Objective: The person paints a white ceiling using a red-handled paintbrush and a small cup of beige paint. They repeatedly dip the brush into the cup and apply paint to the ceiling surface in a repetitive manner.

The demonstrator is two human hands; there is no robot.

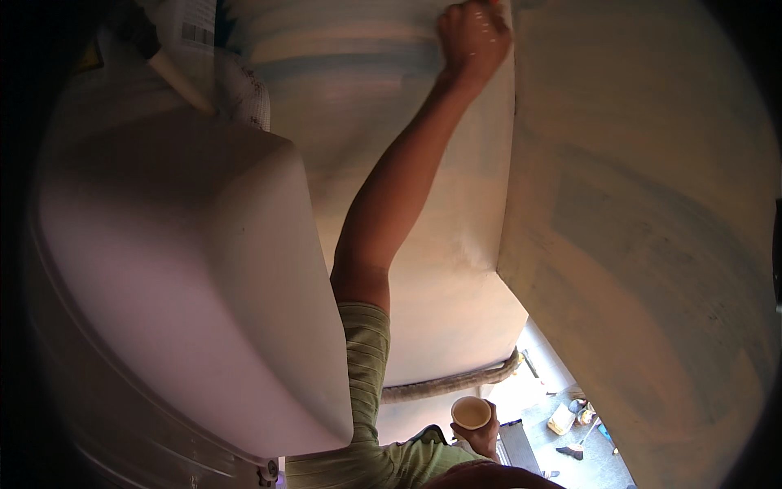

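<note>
The pale cup is just below the curved brown tube, near its right end, mouth facing the view. The right hand curls part-way round its side. The left hand, well above the tube, is tightly curled around something of which only 1 orange bit shows. The cup looks light and thin-walled, likely to dent under a hard squeeze; a gentle hold round its side, below the rim, should suit it, kept level in case it is filled. I cannot tell whether its pale inside is contents or bare wall. The view's top edge cuts off what the left hand grips; the white casing, left of the tube, seems to hide some of that arm's sleeve. Small objects beyond the tube's right end are hard to identify
</note>
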